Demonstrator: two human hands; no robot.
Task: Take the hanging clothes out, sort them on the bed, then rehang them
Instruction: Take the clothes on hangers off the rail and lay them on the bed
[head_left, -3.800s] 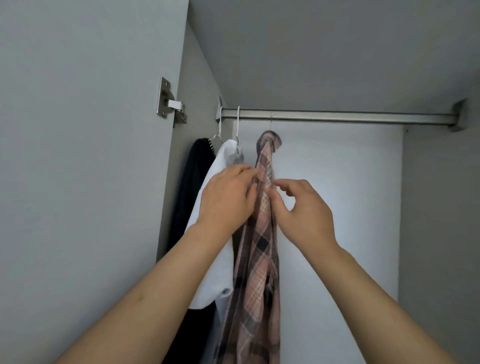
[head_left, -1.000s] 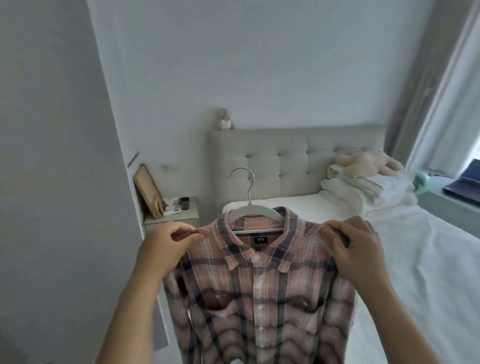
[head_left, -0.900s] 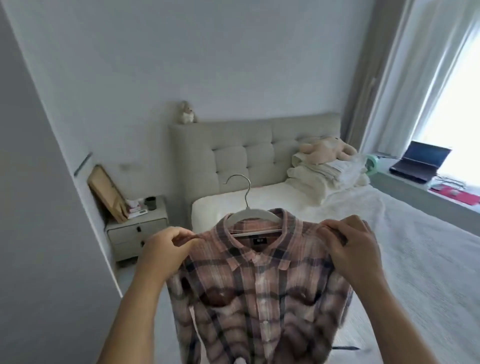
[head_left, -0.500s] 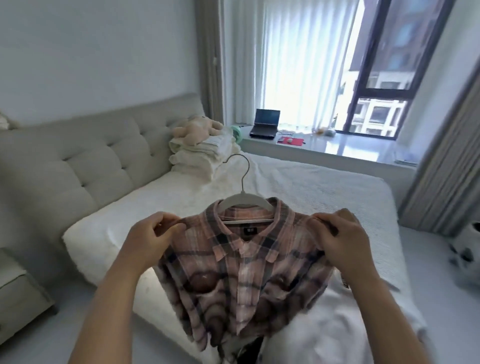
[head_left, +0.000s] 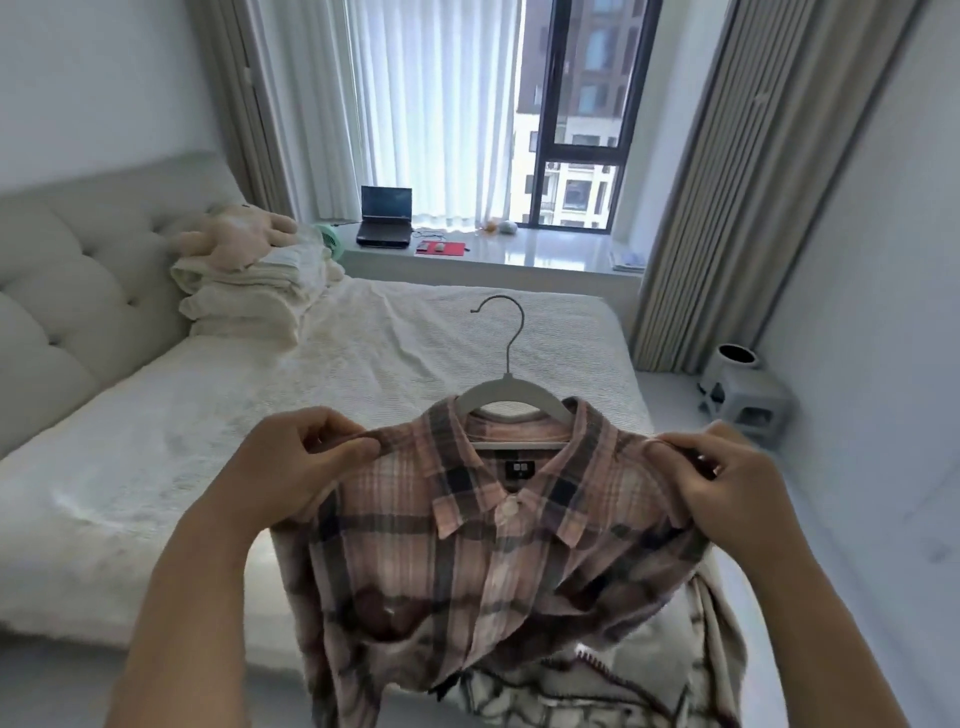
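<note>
A pink plaid shirt (head_left: 483, 561) hangs on a white hanger (head_left: 506, 384) with a metal hook, held up over the foot of the bed (head_left: 208, 415). My left hand (head_left: 296, 467) pinches the shirt's left shoulder and my right hand (head_left: 722, 483) pinches its right shoulder. The shirt's lower part drapes onto the bed's near corner, over a white garment with dark checks (head_left: 597, 686) lying there.
Folded white bedding (head_left: 254, 291) with a plush toy (head_left: 234, 236) sits by the grey headboard (head_left: 78, 270). A laptop (head_left: 385, 218) stands on the window ledge. Right of the bed are a curtain (head_left: 727, 208), a small stool (head_left: 748, 400) and a white wall.
I took the plaid shirt off the wardrobe rail, turned right past the nightstand and headboard, and now hold it by both shoulders, lower over the bed's near corner.
</note>
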